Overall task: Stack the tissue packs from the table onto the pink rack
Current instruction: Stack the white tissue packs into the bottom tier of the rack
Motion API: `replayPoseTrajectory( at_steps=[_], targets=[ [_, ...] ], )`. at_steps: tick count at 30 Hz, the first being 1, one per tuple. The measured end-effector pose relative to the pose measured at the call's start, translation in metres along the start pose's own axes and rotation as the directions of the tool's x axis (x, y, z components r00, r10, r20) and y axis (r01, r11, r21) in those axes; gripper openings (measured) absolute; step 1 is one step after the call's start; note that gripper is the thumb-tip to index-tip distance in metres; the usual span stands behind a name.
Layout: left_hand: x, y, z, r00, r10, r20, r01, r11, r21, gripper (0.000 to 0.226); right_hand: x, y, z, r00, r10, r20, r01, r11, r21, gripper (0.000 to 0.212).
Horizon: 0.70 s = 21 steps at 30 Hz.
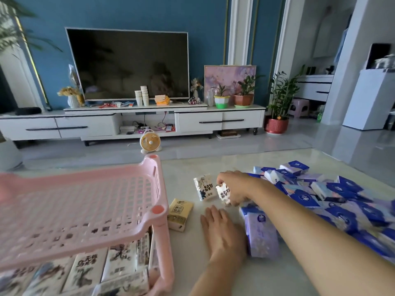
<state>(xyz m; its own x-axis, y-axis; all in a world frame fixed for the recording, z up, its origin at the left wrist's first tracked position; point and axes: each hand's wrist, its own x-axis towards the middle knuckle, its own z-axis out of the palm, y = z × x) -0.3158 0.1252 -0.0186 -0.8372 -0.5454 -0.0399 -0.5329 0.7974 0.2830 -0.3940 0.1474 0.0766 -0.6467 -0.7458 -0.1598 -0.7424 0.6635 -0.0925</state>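
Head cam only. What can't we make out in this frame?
Head view, packs on the lower tier: count unknown, hidden by the top tray of the pink rack and cut by the bottom edge.
Rack's left end: blurred, cut by the left edge.
white pack: mostly covered by the right hand.
blue pack pile: cut by the right edge.

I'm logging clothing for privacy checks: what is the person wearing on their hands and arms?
Nothing visible. The left hand and right hand are bare, with no gloves, rings or watch, and both forearms are bare up to the frame edge, no sleeve in view.
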Motion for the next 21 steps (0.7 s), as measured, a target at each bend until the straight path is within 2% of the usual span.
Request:
replayPoseTrajectory(
  at_steps=[3,6,7,9,11,13,17,19,21],
  targets=[
    [-0.035,-0.002,-0.007,0.993,0.098,0.072,-0.097,0.995,-0.02,0.059,-0.034,-0.013,-0.012,0.994,-0.035,-0.105,0.037,0.999,0.016,0.066],
    [-0.088,-0.015,-0.024,0.973,0.223,0.067,-0.214,0.97,-0.114,0.041,-0.076,-0.03,-0.018,0.996,0.029,-0.087,-0.008,0.972,0.233,0.064],
    [-0.11,-0.024,-0.03,0.963,0.26,0.065,-0.249,0.958,-0.145,0.038,-0.093,-0.036,-0.019,0.998,0.037,-0.042,-0.024,0.957,0.289,0.061],
    [-0.156,-0.047,-0.045,0.948,0.311,0.069,-0.295,0.939,-0.176,0.038,-0.131,-0.053,-0.02,0.993,-0.024,0.119,-0.008,0.966,0.26,0.053],
    [-0.195,-0.076,-0.064,0.939,0.338,0.063,-0.323,0.93,-0.175,0.039,-0.165,-0.076,-0.017,0.944,-0.143,0.297,0.078,0.972,0.22,0.045],
    [-0.225,-0.109,-0.083,0.943,0.332,0.008,-0.326,0.928,-0.18,0.038,-0.189,-0.108,-0.014,0.878,-0.277,0.39,0.16,0.938,0.307,0.041],
    [-0.258,-0.176,-0.107,0.962,0.245,-0.123,-0.266,0.942,-0.202,0.03,-0.195,-0.174,0.003,0.864,-0.433,0.256,0.278,0.835,0.475,0.045],
    [-0.26,-0.204,-0.114,0.964,0.113,-0.241,-0.192,0.922,-0.336,0.028,-0.183,-0.207,0.012,0.884,-0.449,0.129,0.336,0.803,0.492,0.051],
    [-0.255,-0.226,-0.118,0.914,-0.032,-0.403,-0.154,0.894,-0.421,0.038,-0.165,-0.233,0.022,0.905,-0.426,0.01,0.364,0.786,0.499,0.056]
  ],
)
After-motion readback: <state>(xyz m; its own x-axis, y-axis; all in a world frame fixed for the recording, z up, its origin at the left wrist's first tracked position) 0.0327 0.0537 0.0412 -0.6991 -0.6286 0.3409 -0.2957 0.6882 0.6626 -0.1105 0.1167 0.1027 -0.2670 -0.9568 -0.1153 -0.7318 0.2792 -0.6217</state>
